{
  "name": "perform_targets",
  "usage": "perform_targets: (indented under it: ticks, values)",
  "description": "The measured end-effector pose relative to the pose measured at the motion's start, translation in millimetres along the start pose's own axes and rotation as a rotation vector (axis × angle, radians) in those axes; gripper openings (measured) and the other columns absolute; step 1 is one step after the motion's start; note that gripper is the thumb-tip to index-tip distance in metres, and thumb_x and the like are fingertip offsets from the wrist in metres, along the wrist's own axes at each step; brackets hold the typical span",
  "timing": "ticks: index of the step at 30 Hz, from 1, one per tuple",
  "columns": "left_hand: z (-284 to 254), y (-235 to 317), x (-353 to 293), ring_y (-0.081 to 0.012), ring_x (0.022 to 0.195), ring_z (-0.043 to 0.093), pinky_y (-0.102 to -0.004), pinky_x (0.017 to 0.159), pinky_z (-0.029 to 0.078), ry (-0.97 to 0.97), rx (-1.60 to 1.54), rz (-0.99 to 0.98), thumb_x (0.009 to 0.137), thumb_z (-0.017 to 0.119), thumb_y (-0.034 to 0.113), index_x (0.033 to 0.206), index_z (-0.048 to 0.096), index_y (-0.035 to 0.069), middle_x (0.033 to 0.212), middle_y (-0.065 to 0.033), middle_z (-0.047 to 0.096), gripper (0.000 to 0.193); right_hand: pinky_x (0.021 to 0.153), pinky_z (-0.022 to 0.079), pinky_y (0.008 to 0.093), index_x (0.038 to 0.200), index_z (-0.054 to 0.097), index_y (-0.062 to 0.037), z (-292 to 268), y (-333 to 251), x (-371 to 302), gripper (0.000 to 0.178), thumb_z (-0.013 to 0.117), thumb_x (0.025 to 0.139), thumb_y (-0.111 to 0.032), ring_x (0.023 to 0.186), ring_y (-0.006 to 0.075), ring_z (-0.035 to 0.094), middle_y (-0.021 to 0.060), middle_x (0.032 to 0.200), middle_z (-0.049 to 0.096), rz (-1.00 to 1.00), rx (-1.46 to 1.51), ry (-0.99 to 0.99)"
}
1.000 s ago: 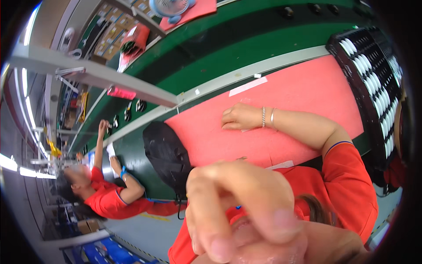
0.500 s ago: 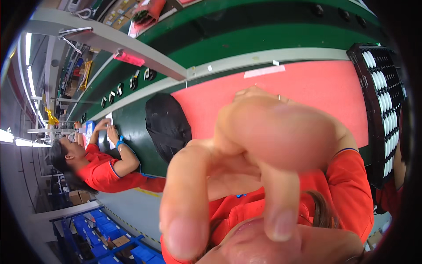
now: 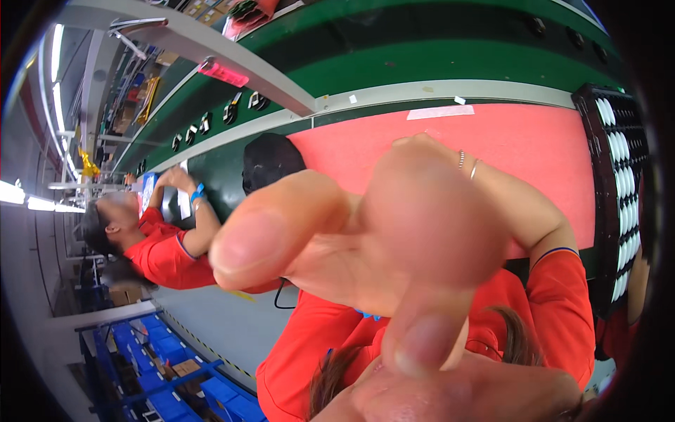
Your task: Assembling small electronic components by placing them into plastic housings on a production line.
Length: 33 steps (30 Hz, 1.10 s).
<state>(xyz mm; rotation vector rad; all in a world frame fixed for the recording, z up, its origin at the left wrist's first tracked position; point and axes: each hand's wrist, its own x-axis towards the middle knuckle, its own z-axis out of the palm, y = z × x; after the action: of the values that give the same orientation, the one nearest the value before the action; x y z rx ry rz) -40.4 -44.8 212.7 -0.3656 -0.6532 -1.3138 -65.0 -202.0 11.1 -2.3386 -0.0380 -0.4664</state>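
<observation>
Very close to the camera, my left hand fills the middle of the view. Its fingers are spread apart and bent, one blurred by nearness, and nothing shows between them. A blue band shows at its wrist. Behind it, my right hand lies over the pink mat; its fingers are mostly hidden by the left hand. Thin bracelets circle the right wrist. A black cloth-like bundle rests at the mat's left edge, partly covered by my left fingers.
A black rack with rows of white oval pieces stands at the right. Beyond a pale rail runs a green conveyor belt carrying small black items. A co-worker in red works at the left. Blue bins stand lower left.
The view has shifted a little. My left hand's fingers have spread wider, one swinging up and left, and now cover more of the black bundle. More of my right forearm shows.
</observation>
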Motion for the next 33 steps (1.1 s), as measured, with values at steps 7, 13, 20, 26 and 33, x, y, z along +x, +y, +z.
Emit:
perform_targets:
  ticks: [7,13,20,26,33]
  values:
    - [-29,3,-9,-0.0195,0.081,0.053,-0.0285,0.062,0.046,-0.219,0.271,0.264,0.087,0.052,0.018,0.128,0.048,0.028,0.149,-0.0031,0.011,0.043,0.066,0.047,0.0382,0.083,0.062,-0.0022,1,6,-2,0.017,0.057,0.083,-0.018,0.074,0.0298,0.059,0.0116,0.083,0.061,0.029,0.026,0.02]
    - [-12,-34,1,-0.0123,0.071,0.056,-0.033,0.069,0.049,-0.227,0.508,1.1,0.093,0.043,0.027,0.133,0.043,0.033,0.147,0.0252,0.007,0.04,0.061,0.046,0.0357,0.082,0.063,-0.0034,2,0,6,0.012,0.06,0.082,-0.015,0.069,0.0278,0.058,0.0103,0.076,0.06,0.006,-0.029,-0.005]
    - [17,8,-26,-0.033,0.108,0.052,-0.0347,0.076,0.047,-0.139,0.744,0.128,0.094,0.043,0.035,0.138,0.031,0.024,0.14,0.0022,0.038,0.048,0.063,0.047,0.0363,0.082,0.062,-0.0027,-1,2,-4,0.014,0.059,0.082,-0.017,0.071,0.028,0.059,0.0111,0.078,0.06,0.049,-0.027,-0.003]
    - [53,-8,0,-0.0146,0.092,0.054,-0.0269,0.049,0.035,0.046,0.33,0.705,0.068,0.06,-0.006,0.138,0.031,0.014,0.147,0.0017,0.023,0.078,0.065,0.048,0.0374,0.083,0.062,-0.0026,9,-25,29,0.016,0.058,0.083,-0.018,0.073,0.0284,0.06,0.0112,0.08,0.061,-0.041,-0.005,-0.041]
    - [-8,-1,0,-0.0176,0.098,0.054,-0.0381,0.064,0.04,-0.138,-0.076,-0.077,0.083,0.05,0.005,0.136,0.035,0.02,0.137,0.0052,0.036,0.057,0.07,0.047,0.0402,0.084,0.062,-0.0034,-1,-7,-4,0.016,0.057,0.083,-0.019,0.077,0.0307,0.059,0.0119,0.082,0.061,0.068,-0.085,0.016]
